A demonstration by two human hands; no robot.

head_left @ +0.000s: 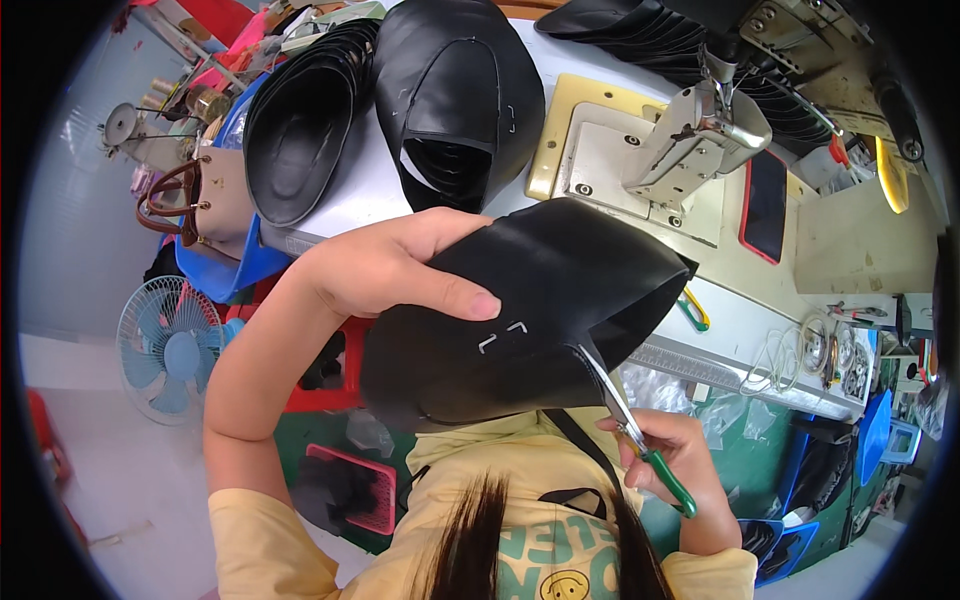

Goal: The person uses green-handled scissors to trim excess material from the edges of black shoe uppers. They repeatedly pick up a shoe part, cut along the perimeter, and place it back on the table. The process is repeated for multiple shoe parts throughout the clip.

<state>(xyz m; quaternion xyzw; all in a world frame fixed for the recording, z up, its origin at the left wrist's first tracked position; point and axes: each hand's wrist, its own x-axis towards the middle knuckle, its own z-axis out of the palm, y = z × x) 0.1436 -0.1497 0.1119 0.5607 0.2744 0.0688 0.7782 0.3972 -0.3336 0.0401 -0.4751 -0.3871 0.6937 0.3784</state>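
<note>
My left hand (400, 268) grips a black leather-like shoe upper (540, 265), thumb on the near face and the other fingers hidden behind it. Small silvery corner marks show on that face, below the thumb. The piece is held up in front of my body, its open end toward the right. In my right hand (672, 455) is a pair of scissors (622, 408) with green handles. Their blades point up and left and reach the lower edge of the upper, beside its opening. Whether the blades are parted cannot be made out.
Nested black uppers (305, 125) and another stack (455, 90) stand on the white table at the back left. A sewing machine (690, 150) is at the back right, with a red-edged phone (764, 207) beside it. A blue fan (175, 345) stands left.
</note>
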